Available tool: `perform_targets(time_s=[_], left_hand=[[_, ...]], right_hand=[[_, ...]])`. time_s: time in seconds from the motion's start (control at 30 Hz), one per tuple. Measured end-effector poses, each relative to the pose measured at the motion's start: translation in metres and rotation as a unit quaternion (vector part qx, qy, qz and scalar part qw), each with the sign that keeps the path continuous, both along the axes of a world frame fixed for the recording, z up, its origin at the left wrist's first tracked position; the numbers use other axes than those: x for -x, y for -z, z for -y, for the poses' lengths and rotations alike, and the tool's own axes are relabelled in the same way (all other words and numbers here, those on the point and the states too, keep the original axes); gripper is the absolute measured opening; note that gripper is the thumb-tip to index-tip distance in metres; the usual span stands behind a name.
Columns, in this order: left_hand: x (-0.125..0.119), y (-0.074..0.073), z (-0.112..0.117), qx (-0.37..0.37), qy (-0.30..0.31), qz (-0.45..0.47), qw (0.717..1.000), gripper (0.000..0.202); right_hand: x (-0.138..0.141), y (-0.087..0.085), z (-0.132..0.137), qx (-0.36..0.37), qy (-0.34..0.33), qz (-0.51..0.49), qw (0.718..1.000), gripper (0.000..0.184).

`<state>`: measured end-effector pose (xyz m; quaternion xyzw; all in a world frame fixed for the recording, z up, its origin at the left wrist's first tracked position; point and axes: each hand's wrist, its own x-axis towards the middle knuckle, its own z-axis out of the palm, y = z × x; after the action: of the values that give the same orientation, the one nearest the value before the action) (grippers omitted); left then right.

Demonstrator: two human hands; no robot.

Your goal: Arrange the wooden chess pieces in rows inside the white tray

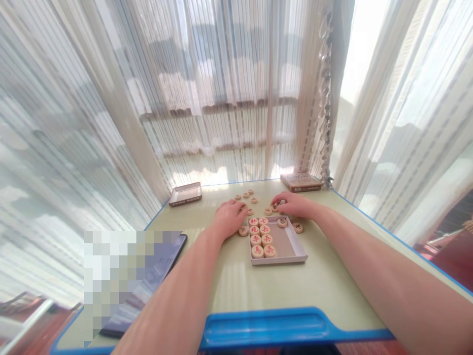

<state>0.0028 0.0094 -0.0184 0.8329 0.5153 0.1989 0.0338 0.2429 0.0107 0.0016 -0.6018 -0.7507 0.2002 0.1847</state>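
The wooden chess discs point(261, 240) look small, light, stiff and smooth, and are probably best pinched across the rim. Several sit in the shallow tray point(291, 249), along its 9 o'clock side. Others lie loose on the counter point(325, 286) at the tray's 12 o'clock. There the right hand point(293, 204) has its grip nipped fingertip to thumb on one disc. The left hand point(229, 217) curls over another, but it cannot be told whether its grip has hold of it.

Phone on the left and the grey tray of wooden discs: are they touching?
Apart. The head view shows a wide stretch of bare table between the phone and the tray.
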Motion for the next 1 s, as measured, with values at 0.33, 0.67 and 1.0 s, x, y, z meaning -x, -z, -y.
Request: perform_targets(time_s=[0.33,0.67,1.0], left_hand=[[0.000,-0.007,0.005,-0.029,-0.083,0.004,0.996,0.037],[0.001,-0.011,0.010,0.002,-0.113,-0.050,0.992,0.031],[-0.001,-0.012,0.010,-0.020,-0.068,-0.041,0.997,0.030]], right_hand=[[0.001,0.001,-0.002,0.004,0.007,0.001,1.000,0.029],[0.004,-0.001,0.001,0.007,0.019,0.009,1.000,0.029],[0.004,-0.003,0.003,0.001,0.012,0.018,1.000,0.030]])
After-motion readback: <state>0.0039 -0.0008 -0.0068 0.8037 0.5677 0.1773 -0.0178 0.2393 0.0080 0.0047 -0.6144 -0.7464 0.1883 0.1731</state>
